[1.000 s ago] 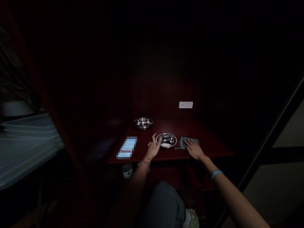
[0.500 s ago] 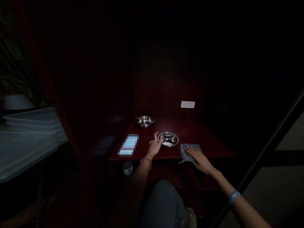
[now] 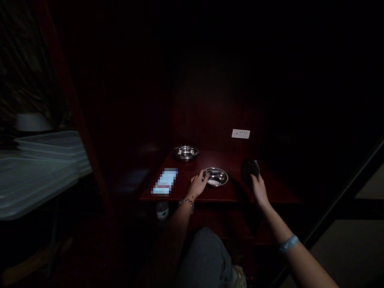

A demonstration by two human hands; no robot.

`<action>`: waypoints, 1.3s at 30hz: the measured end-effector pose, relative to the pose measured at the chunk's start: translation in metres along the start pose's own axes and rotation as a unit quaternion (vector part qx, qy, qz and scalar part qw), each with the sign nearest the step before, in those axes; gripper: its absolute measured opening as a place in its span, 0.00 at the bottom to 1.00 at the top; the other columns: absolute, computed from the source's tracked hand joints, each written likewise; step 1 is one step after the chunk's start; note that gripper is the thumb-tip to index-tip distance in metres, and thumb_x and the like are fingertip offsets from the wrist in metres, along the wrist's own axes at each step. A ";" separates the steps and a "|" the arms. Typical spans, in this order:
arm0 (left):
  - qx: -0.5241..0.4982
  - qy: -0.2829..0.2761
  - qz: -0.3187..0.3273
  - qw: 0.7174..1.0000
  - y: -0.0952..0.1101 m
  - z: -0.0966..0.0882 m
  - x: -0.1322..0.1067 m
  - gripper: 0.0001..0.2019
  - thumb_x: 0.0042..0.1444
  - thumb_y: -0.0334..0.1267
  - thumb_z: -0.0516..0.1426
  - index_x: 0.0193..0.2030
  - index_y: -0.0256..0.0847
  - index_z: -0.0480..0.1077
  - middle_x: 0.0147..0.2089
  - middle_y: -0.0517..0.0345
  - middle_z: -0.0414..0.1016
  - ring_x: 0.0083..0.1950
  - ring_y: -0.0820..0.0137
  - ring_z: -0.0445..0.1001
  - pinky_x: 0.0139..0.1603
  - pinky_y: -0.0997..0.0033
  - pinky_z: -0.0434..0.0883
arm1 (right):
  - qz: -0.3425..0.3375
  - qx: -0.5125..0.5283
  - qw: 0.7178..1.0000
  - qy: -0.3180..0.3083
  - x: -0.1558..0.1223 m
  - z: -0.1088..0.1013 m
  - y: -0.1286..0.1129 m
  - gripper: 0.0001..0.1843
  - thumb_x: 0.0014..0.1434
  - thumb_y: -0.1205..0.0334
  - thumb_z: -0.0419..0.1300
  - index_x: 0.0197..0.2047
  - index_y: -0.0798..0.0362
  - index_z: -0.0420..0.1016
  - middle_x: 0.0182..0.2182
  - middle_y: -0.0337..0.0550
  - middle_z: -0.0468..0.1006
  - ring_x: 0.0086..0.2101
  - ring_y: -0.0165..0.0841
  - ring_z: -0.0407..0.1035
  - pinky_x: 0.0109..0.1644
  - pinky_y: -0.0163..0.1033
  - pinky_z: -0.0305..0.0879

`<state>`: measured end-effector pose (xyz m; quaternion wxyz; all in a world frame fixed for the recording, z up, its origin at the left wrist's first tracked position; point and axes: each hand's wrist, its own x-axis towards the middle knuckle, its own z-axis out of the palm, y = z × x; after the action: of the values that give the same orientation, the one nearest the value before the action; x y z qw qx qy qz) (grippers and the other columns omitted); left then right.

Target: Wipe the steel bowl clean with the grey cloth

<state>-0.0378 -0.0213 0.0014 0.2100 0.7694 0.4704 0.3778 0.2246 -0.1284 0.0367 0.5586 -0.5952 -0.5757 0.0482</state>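
Observation:
A steel bowl (image 3: 216, 176) sits near the front of a dark red wooden table (image 3: 270, 192). My left hand (image 3: 198, 185) rests against the bowl's left rim, fingers curled on its edge. My right hand (image 3: 258, 188) is raised just right of the bowl and grips a grey cloth (image 3: 249, 170), lifted off the table and hanging dark in the dim light. A second steel bowl (image 3: 185, 153) stands farther back on the left.
A pale blurred flat object (image 3: 165, 181) lies at the table's left front. A white socket plate (image 3: 240, 133) is on the back wall. A bottle (image 3: 162, 211) stands under the table edge. Pale stacked trays (image 3: 39, 168) are at far left. My knee (image 3: 207, 256) is below.
My right hand slid the cloth toward the table's front edge, then closed on it and lifted it up to the right of the bowl. My left hand stayed on the bowl's rim.

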 end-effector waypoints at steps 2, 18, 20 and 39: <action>0.011 -0.001 -0.003 1.000 0.001 -0.001 0.000 0.18 0.66 0.50 0.45 0.55 0.48 0.68 0.44 0.55 0.80 0.50 0.63 0.77 0.63 0.58 0.62 | -0.083 -0.018 0.995 -0.053 -0.003 0.017 -0.015 0.34 0.61 0.61 0.43 0.70 0.53 0.59 0.66 0.45 0.64 0.64 0.40 0.60 0.70 0.50 0.56; 0.008 0.013 0.009 1.000 0.005 -0.003 -0.002 0.09 0.64 0.43 0.49 0.43 0.45 0.68 0.41 0.56 0.78 0.45 0.65 0.76 0.57 0.62 0.66 | -0.071 -0.054 0.970 -0.225 -0.030 0.069 0.003 0.37 0.66 0.43 0.50 0.73 0.46 0.50 0.74 0.42 0.40 0.72 0.42 0.36 0.73 0.55 0.44; 0.004 0.012 0.006 1.000 0.006 -0.003 -0.002 0.09 0.64 0.44 0.50 0.42 0.45 0.67 0.40 0.56 0.77 0.44 0.65 0.76 0.56 0.62 0.66 | -0.004 0.007 0.977 -0.214 -0.025 0.076 0.007 0.34 0.68 0.42 0.43 0.72 0.46 0.55 0.74 0.43 0.42 0.72 0.41 0.36 0.73 0.55 0.44; -0.160 0.052 0.075 0.983 0.000 -0.004 0.003 0.10 0.58 0.34 0.52 0.47 0.43 0.62 0.46 0.55 0.75 0.47 0.69 0.74 0.54 0.66 0.69 | 0.195 0.065 0.978 -0.037 0.014 0.141 0.017 0.22 0.52 0.53 0.60 0.47 0.57 0.77 0.41 0.54 0.82 0.42 0.44 0.77 0.48 0.44 0.73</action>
<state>-0.0402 -0.0190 0.0051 0.2768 0.7384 0.3554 0.5019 0.1413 -0.0271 -0.0191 0.5540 -0.6566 -0.4643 0.2154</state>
